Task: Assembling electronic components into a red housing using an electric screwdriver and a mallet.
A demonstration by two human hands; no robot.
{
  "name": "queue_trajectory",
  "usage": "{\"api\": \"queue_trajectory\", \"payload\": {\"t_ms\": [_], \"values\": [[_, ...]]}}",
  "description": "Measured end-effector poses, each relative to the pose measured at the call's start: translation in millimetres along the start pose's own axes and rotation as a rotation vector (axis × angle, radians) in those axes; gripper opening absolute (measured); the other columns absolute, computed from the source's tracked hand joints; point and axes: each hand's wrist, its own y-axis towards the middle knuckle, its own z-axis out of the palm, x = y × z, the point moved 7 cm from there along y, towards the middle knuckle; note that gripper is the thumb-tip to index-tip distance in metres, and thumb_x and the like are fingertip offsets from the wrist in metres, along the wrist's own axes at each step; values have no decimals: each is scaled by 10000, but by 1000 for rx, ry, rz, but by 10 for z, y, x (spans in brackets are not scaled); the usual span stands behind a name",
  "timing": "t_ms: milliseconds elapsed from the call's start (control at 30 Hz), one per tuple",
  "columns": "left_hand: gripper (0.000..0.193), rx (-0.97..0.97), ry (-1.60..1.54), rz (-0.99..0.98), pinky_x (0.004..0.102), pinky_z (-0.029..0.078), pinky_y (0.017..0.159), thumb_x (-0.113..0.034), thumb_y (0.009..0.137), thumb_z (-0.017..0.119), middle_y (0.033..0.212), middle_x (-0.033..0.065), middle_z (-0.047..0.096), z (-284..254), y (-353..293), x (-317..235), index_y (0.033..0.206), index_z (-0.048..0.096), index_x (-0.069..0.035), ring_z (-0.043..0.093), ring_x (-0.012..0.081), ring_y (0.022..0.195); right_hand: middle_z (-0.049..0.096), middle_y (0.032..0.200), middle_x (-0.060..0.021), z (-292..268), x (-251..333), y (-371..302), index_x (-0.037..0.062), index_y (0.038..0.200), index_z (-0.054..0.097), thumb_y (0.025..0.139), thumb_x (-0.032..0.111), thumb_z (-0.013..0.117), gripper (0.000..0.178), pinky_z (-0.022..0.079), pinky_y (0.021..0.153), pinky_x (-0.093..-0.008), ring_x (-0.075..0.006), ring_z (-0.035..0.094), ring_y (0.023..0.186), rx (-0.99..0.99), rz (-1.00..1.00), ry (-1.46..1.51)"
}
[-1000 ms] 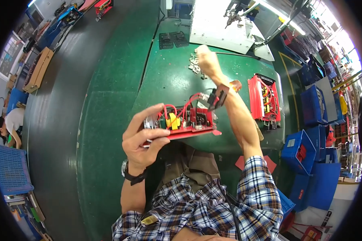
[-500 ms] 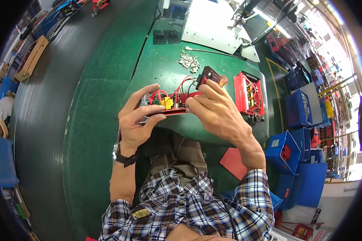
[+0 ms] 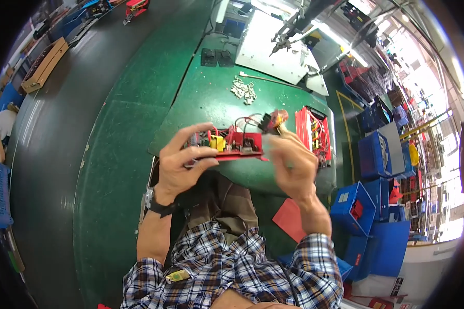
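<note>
My left hand [image 3: 183,162] grips the left end of a red metal casing [image 3: 237,156], fingers behind and thumb in front. The casing is open on top and shows a circuit board, a yellow-wrapped transformer [image 3: 218,143] and red wires. At its right end is my right hand [image 3: 295,162], its lower fingers smeared by motion. Its upper fingers seem closed on a dark end panel [image 3: 266,122], joined to the board by red and black wires. An orange-pink piece [image 3: 279,117] shows beside the panel. A second red casing [image 3: 313,135] with exposed parts lies right of this hand.
On the green table [image 3: 206,98] are a heap of small metal clips [image 3: 243,91], black plastic parts [image 3: 216,57], a thin cable [image 3: 273,79] and a white board [image 3: 273,46]. Blue bins [image 3: 353,206] stand at the right. Another person [image 3: 4,126] is at the far left.
My right hand has moved down and right, bringing the dark panel lower and showing more of the casing's right end. My left hand keeps its grip. The whole view has shifted slightly.
</note>
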Motion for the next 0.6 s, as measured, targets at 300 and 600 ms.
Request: {"api": "queue_trajectory", "payload": {"t_ms": [300, 600], "values": [[322, 82, -25, 123, 474, 552, 1000, -116, 689, 912, 1296, 166, 656, 215, -350, -278, 980, 782, -75, 655, 383, 1188, 675, 1028, -109, 364, -1155, -212, -95, 1441, 477, 1105, 538, 383, 723, 511, 849, -292, -169, 636, 905, 320, 893, 683], [379, 79, 95, 108, 424, 568, 850, -146, 649, 940, 1192, 171, 671, 382, -305, -384, 992, 788, -88, 690, 341, 1009, 707, 976, -255, 606, -66, 818, -114, 1421, 457, 820, 353, 772, 824, 545, 774, -428, -349, 701, 890, 949, 141, 198]]}}
